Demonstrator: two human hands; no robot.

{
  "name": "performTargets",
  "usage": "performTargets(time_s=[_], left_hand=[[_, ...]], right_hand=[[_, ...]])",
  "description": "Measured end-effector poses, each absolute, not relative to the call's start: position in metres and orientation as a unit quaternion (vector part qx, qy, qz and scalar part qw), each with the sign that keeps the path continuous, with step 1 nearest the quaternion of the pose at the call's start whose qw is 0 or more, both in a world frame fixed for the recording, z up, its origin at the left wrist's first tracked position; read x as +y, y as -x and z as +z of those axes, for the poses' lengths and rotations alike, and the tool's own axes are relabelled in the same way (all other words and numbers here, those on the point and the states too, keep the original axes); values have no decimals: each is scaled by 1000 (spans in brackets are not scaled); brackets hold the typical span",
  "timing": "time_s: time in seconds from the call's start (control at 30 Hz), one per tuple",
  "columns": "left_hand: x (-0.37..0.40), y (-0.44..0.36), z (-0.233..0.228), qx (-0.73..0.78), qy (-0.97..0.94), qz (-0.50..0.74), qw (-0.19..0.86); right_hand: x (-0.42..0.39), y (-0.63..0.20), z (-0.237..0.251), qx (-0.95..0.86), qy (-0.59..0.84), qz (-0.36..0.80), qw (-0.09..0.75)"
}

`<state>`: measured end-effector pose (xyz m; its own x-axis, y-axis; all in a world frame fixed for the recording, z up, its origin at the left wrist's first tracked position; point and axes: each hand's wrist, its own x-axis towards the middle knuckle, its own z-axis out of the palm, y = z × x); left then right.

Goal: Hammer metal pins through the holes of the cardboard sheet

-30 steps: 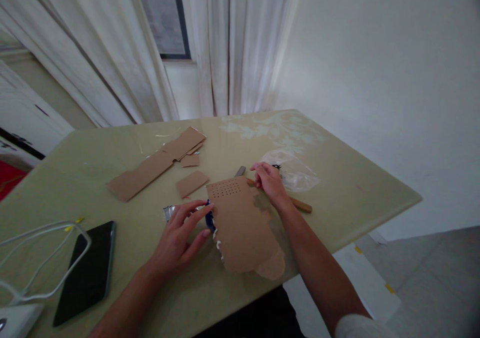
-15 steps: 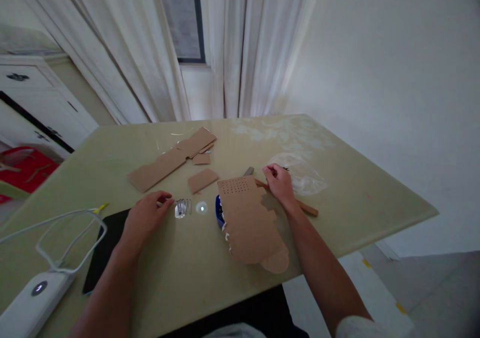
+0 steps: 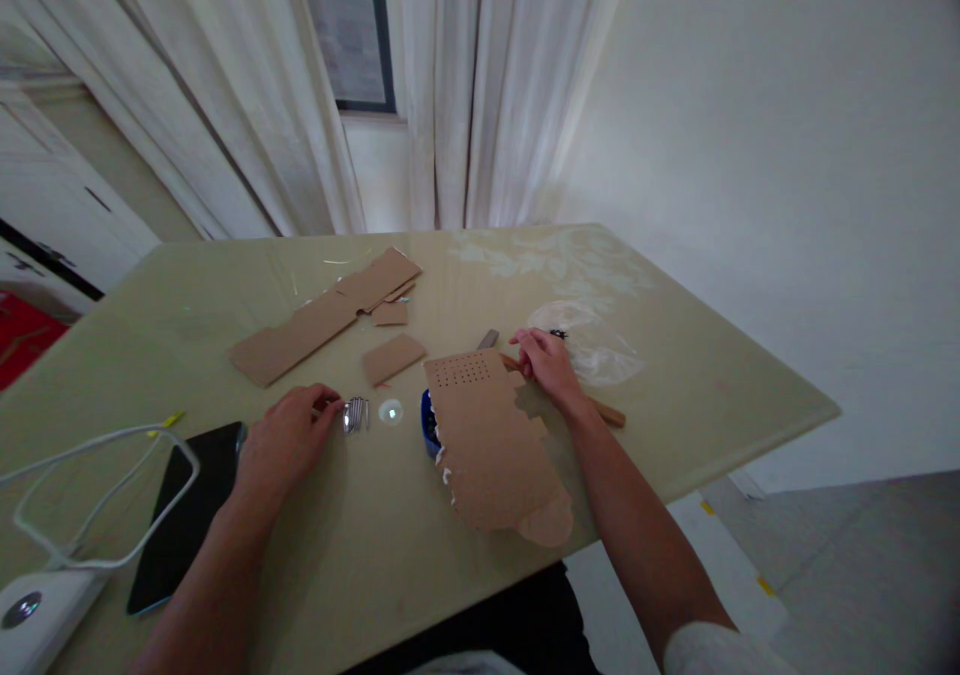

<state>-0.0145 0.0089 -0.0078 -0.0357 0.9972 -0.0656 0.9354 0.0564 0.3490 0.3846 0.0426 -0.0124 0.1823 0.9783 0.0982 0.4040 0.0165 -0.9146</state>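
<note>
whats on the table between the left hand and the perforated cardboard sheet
In the head view, a small bunch of silver nails at the left hand, then a small shiny disc, before the perforated brown cardboard sheet.

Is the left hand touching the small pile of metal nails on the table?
Cannot tell. In the head view, the left hand has its fingertips right at the edge of the nails; no clear gap or contact shows.

The scene was dimly lit; pale daylight was filtered through the curtains (image 3: 450,85). Soft glare was seen on the table (image 3: 697,375). Edges were bent, corners darkened, detail slightly blurred
</note>
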Motion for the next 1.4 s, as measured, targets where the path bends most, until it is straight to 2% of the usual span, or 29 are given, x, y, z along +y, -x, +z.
performTargets(time_s=[0.23,0.37,0.53,0.77,1.0,1.17,1.4], left_hand=[[5,8,-7,701,-687,119,148],[3,2,-7,696,-693,126,138],[3,-3,-11,676,-710,140,140],[3,-6,-14,678,-709,147,129],[5,0,-12,671,-718,129,134],[4,2,-11,678,-712,117,142],[4,-2,-9,684,-703,112,157]], right_hand=[[29,-373,2,-531,539,492,430],[23,-367,3,-495,531,557,403],[22,-360,1,-441,508,608,421],[20,-353,5,-427,523,595,437],[20,-354,4,-449,530,585,419],[17,-353,8,-445,516,619,391],[13,-350,14,-439,523,613,399]])
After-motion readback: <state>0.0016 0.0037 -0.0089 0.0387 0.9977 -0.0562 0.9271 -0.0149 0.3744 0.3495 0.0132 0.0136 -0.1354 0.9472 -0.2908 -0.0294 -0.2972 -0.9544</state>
